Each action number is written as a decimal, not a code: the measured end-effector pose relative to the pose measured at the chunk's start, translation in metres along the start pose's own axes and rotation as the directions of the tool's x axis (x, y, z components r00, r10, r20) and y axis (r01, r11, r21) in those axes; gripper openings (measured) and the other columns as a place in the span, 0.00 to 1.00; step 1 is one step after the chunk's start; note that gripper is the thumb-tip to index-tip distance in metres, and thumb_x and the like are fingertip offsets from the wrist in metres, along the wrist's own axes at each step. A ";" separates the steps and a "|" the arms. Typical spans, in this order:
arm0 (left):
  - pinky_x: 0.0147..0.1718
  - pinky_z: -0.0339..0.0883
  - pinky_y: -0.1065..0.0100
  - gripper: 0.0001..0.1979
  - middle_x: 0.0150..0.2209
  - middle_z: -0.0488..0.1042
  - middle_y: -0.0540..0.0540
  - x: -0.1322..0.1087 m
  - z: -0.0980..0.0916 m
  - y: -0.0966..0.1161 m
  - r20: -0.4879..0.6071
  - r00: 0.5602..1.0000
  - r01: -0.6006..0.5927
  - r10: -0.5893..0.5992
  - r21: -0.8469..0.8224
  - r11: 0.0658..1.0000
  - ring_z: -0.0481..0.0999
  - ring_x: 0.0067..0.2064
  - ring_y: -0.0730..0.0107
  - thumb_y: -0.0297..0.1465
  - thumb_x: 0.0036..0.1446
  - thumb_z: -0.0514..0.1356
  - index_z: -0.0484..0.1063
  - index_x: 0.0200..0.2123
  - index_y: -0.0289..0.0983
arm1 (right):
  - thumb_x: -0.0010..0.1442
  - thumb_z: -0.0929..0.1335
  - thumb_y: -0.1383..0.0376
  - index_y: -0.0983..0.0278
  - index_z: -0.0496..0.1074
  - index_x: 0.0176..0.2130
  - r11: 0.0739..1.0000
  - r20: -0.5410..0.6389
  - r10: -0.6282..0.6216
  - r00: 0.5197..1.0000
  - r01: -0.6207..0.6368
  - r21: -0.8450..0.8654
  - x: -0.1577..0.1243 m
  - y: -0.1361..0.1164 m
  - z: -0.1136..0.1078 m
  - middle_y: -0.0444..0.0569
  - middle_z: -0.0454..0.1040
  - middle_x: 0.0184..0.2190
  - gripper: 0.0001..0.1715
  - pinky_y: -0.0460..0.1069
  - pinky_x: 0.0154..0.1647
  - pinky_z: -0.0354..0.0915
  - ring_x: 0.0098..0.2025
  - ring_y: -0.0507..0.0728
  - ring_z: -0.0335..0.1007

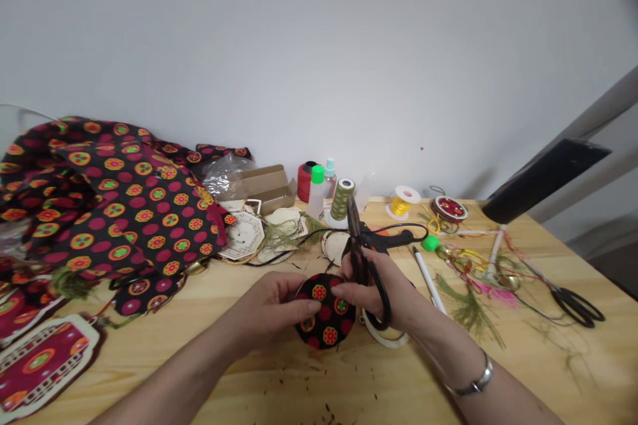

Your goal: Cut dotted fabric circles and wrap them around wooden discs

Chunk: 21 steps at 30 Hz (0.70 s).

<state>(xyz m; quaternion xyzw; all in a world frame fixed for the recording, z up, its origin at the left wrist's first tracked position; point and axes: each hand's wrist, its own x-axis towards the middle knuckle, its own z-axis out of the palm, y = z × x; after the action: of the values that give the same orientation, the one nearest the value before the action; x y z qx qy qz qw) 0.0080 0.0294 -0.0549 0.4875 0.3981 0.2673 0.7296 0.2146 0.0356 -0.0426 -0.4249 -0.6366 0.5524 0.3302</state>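
A round disc covered in black fabric with red and orange flowers [326, 319] is pinched at its upper left by my left hand [279, 309], thumb on top. My right hand [383, 285] is closed around black-handled scissors [355, 232], whose blades point up and away from me. The right thumb also rests on the disc's upper right edge. Behind my right hand, a pale ring [386, 339] lies on the table, partly hidden. Tiny dark scraps [329, 408] are scattered in front of the disc.
Patterned fabric [124, 199] is heaped at left beside a framed ornament [44, 362]. Along the wall stand a cardboard box [269, 186], a green thread spool [343, 199] and a yellow spool [403, 202]. A glue gun [393, 238], white pen [428, 279] and second scissors [573, 305] lie rightward.
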 end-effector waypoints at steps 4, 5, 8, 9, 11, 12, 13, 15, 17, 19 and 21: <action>0.30 0.66 0.73 0.14 0.29 0.81 0.47 0.001 -0.002 0.003 -0.169 0.984 -0.052 0.057 0.033 0.998 0.74 0.29 0.70 0.40 0.45 0.67 0.81 0.31 0.36 | 0.51 0.72 0.64 0.63 0.60 0.27 1.000 -0.063 -0.015 0.998 0.014 -0.024 0.003 0.001 0.001 0.37 0.59 0.22 0.15 0.43 0.22 0.52 0.23 0.48 0.51; 0.29 0.65 0.73 0.13 0.28 0.80 0.48 0.001 -0.002 0.003 -0.202 0.977 -0.058 0.066 0.047 0.997 0.73 0.28 0.72 0.41 0.45 0.68 0.81 0.29 0.36 | 0.51 0.72 0.64 0.63 0.60 0.27 1.000 -0.070 -0.016 0.997 0.014 -0.025 0.003 0.001 0.001 0.37 0.59 0.22 0.15 0.43 0.22 0.52 0.23 0.48 0.52; 0.27 0.62 0.75 0.14 0.24 0.78 0.49 0.001 -0.002 0.001 -0.256 0.963 -0.067 0.084 0.075 0.995 0.70 0.26 0.74 0.41 0.44 0.68 0.80 0.26 0.35 | 0.51 0.72 0.64 0.63 0.60 0.28 1.000 -0.073 -0.016 0.997 0.015 -0.025 0.003 0.002 0.001 0.38 0.61 0.22 0.15 0.43 0.22 0.53 0.23 0.48 0.53; 0.26 0.62 0.75 0.14 0.23 0.78 0.49 0.001 -0.002 0.000 -0.263 0.961 -0.073 0.090 0.073 0.995 0.70 0.25 0.75 0.42 0.43 0.68 0.80 0.25 0.35 | 0.51 0.72 0.64 0.63 0.60 0.28 1.000 -0.072 -0.015 0.997 0.014 -0.026 0.002 0.003 0.001 0.38 0.61 0.22 0.15 0.43 0.22 0.53 0.24 0.48 0.53; 0.26 0.63 0.75 0.15 0.23 0.78 0.49 0.001 -0.001 -0.001 -0.258 0.962 -0.081 0.093 0.055 0.995 0.71 0.25 0.74 0.42 0.43 0.68 0.80 0.25 0.35 | 0.51 0.72 0.64 0.63 0.61 0.28 1.000 -0.072 -0.017 0.997 0.016 -0.023 0.002 0.004 0.002 0.38 0.61 0.22 0.15 0.43 0.23 0.53 0.24 0.48 0.54; 0.27 0.63 0.74 0.15 0.23 0.79 0.49 0.001 -0.002 -0.002 -0.252 0.964 -0.082 0.089 0.039 0.996 0.71 0.25 0.74 0.43 0.43 0.68 0.80 0.25 0.35 | 0.51 0.72 0.64 0.63 0.61 0.28 1.000 -0.075 -0.020 0.997 0.018 -0.021 0.002 0.004 0.001 0.38 0.61 0.23 0.15 0.43 0.23 0.53 0.24 0.48 0.54; 0.27 0.64 0.74 0.15 0.24 0.79 0.48 0.002 -0.002 -0.002 -0.243 0.966 -0.079 0.082 0.019 0.997 0.72 0.26 0.73 0.43 0.44 0.67 0.80 0.25 0.36 | 0.51 0.72 0.65 0.63 0.61 0.28 1.000 -0.081 -0.023 0.996 0.022 -0.018 0.001 0.004 0.001 0.38 0.62 0.23 0.14 0.43 0.23 0.53 0.24 0.48 0.54; 0.28 0.66 0.72 0.17 0.26 0.80 0.47 0.003 -0.003 -0.003 -0.229 0.971 -0.072 0.066 -0.016 0.997 0.74 0.27 0.71 0.45 0.48 0.64 0.80 0.27 0.35 | 0.51 0.72 0.65 0.63 0.61 0.28 1.000 -0.101 -0.020 0.995 0.019 -0.009 0.002 0.004 0.001 0.39 0.63 0.23 0.14 0.44 0.24 0.54 0.25 0.49 0.55; 0.29 0.68 0.70 0.20 0.29 0.81 0.44 0.004 -0.005 -0.003 -0.230 0.971 -0.074 0.064 -0.034 0.997 0.75 0.29 0.69 0.47 0.51 0.61 0.80 0.30 0.35 | 0.50 0.72 0.64 0.63 0.61 0.28 1.000 -0.134 -0.008 0.991 0.007 -0.003 0.003 0.004 0.001 0.39 0.63 0.23 0.14 0.44 0.25 0.55 0.25 0.49 0.55; 0.29 0.69 0.70 0.19 0.30 0.81 0.44 0.004 -0.005 -0.002 -0.243 0.968 -0.074 0.065 -0.028 0.997 0.76 0.29 0.69 0.45 0.50 0.64 0.80 0.33 0.35 | 0.49 0.72 0.64 0.62 0.60 0.28 1.000 -0.167 0.000 0.986 -0.001 -0.008 0.004 0.004 0.000 0.39 0.62 0.22 0.15 0.45 0.24 0.54 0.24 0.49 0.54; 0.29 0.69 0.71 0.15 0.29 0.81 0.45 0.005 -0.004 -0.001 -0.260 0.964 -0.056 0.047 -0.026 0.998 0.76 0.28 0.70 0.41 0.44 0.69 0.80 0.32 0.35 | 0.49 0.72 0.64 0.62 0.60 0.27 1.000 -0.184 -0.004 0.983 0.000 -0.021 0.005 0.004 0.000 0.38 0.61 0.22 0.15 0.45 0.24 0.53 0.24 0.49 0.53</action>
<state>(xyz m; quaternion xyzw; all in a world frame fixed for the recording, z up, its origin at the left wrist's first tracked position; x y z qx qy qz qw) 0.0068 0.0351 -0.0579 0.4465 0.4728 0.3542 0.6720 0.2130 0.0405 -0.0466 -0.4766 -0.6095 0.5040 0.3838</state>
